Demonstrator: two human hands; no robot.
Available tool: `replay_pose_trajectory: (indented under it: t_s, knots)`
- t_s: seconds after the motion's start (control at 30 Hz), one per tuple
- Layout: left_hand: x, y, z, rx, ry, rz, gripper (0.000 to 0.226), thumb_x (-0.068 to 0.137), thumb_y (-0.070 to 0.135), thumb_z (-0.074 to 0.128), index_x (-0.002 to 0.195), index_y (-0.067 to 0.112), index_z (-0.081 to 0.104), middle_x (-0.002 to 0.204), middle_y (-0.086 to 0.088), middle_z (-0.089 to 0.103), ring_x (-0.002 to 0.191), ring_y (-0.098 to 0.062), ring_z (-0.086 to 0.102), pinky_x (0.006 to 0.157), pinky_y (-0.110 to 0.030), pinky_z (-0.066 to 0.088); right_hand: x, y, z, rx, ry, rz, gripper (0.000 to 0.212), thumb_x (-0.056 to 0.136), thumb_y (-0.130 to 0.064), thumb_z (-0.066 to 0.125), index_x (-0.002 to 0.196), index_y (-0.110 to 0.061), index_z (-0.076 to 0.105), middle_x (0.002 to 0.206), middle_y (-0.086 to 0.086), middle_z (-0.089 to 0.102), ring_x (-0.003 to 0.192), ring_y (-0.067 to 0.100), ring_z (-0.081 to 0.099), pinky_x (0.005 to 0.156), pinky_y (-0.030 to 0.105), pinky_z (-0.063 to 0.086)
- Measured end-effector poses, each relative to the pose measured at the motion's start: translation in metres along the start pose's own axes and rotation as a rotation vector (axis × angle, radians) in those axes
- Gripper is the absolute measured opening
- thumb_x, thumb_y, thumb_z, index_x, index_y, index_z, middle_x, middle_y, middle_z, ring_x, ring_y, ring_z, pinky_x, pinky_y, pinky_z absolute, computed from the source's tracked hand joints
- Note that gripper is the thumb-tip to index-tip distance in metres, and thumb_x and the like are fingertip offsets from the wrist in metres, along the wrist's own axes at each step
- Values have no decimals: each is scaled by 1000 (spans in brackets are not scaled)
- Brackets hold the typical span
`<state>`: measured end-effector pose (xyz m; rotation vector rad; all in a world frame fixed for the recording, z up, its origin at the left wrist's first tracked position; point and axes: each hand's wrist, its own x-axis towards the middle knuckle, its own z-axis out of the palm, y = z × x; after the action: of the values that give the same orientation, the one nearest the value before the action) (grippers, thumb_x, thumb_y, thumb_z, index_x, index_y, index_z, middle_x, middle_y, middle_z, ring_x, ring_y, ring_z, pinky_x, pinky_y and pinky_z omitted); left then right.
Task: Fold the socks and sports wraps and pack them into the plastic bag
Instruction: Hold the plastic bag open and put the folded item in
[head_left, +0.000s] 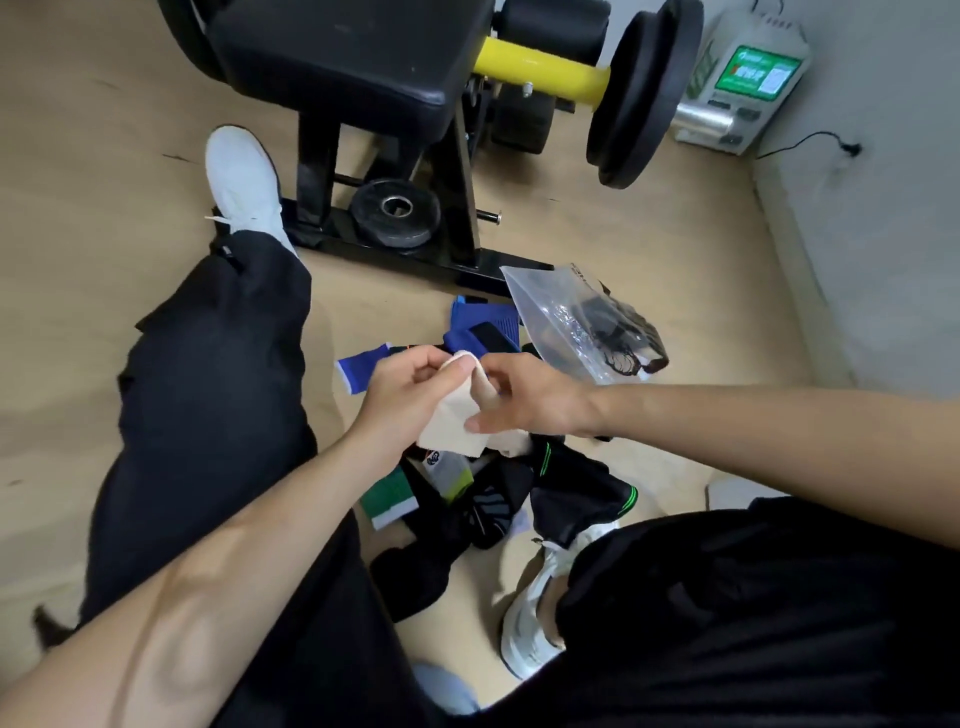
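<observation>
I sit on a tan floor (93, 171) with my legs in black trousers spread to either side. Both my hands meet in the middle of the view, holding a beige sock (451, 418) above a pile of clothes. My left hand (410, 389) has its fingers curled round the sock's top end, thumb and forefinger pinching it. My right hand (527, 397) pinches the same sock from the other side, thumb against its lower edge and fingers bent at its top. The sock hangs between the two hands, its lower end just over the pile.

Under my hands lies a heap of black socks (519, 501), some with green trim, and a green and white band (390, 500). Beyond my hands lie blue wraps (485, 325), one of them (359, 370) off to the left. The plastic bag (563, 317) lies on the floor just right of the blue wraps, with dark items already inside; whether its mouth is open I cannot tell.

Further off stands a black bench (363, 67) with a dumbbell (641, 91) on its right. My white shoes (241, 176) show at the ends of my legs.
</observation>
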<state>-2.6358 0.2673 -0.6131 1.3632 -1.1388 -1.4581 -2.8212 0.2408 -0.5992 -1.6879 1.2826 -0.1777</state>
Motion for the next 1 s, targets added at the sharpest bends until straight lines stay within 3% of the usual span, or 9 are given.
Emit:
replay_pose_trajectory:
  t_s: [0.17, 0.27, 0.33, 0.4, 0.5, 0.63, 0.73, 0.87, 1.0]
  knots:
    - [11, 3, -31, -4, 6, -67, 22, 93, 32, 72, 86, 11, 74, 75, -2, 69, 71, -14, 60, 68, -30, 43, -7, 14, -34, -56, 71, 52, 17, 84, -19, 79, 85, -7, 69, 70, 0, 57, 62, 11, 49, 59, 25, 42]
    - [16, -2, -48, 132, -41, -48, 20, 93, 30, 72, 88, 10, 76, 83, -3, 71, 74, -6, 60, 68, -18, 45, -12, 12, -66, -4, 97, 99, 14, 88, -18, 75, 89, -4, 70, 68, -1, 61, 57, 6, 54, 53, 19, 46]
    - [19, -5, -55, 207, -67, -35, 18, 92, 23, 73, 92, 6, 75, 72, 5, 67, 62, 3, 57, 58, -8, 43, -12, 5, -80, 23, 173, 112, 11, 87, -16, 75, 85, -6, 70, 59, -6, 60, 48, 3, 52, 46, 17, 44]
    - [21, -10, -56, 272, -94, -45, 13, 92, 20, 73, 91, 7, 74, 58, 14, 61, 53, 5, 55, 48, -8, 41, -8, -2, -87, 15, 278, 112, 16, 84, -19, 79, 81, -5, 71, 57, -1, 59, 43, 6, 50, 41, 17, 42]
    - [25, -21, -51, 252, -19, -69, 12, 91, 24, 75, 84, 15, 73, 59, 14, 62, 55, 4, 56, 51, -11, 43, 0, -8, -85, 22, 359, 115, 24, 82, -22, 82, 79, 0, 72, 59, 6, 60, 42, 11, 51, 40, 17, 42]
    - [28, -27, -38, -29, 65, -206, 9, 92, 21, 73, 89, 12, 73, 74, 3, 73, 71, -14, 65, 55, -25, 52, 14, -12, -69, 88, 311, 109, 23, 86, -20, 77, 80, 1, 72, 60, 2, 58, 48, 9, 50, 48, 22, 46]
    - [27, -21, -27, -138, 35, -245, 14, 94, 20, 71, 98, 7, 73, 79, -4, 72, 68, -14, 63, 58, -23, 55, 21, -10, -52, 151, 255, 108, 22, 88, -20, 75, 92, 2, 73, 76, 10, 64, 65, 16, 57, 57, 26, 51]
    - [28, -12, -17, -255, 10, -261, 19, 97, 19, 67, 106, 3, 69, 93, -11, 74, 76, -18, 70, 61, -23, 56, 25, -12, -31, 222, 224, 95, 17, 87, -17, 76, 95, -1, 75, 78, 10, 67, 67, 14, 59, 60, 25, 51]
    - [30, 2, -9, -356, -19, -272, 18, 97, 17, 67, 105, 1, 66, 95, -14, 75, 78, -20, 74, 63, -24, 58, 22, -18, -25, 313, 209, 86, 17, 90, -13, 72, 100, 0, 74, 98, 27, 71, 82, 28, 66, 83, 47, 58]
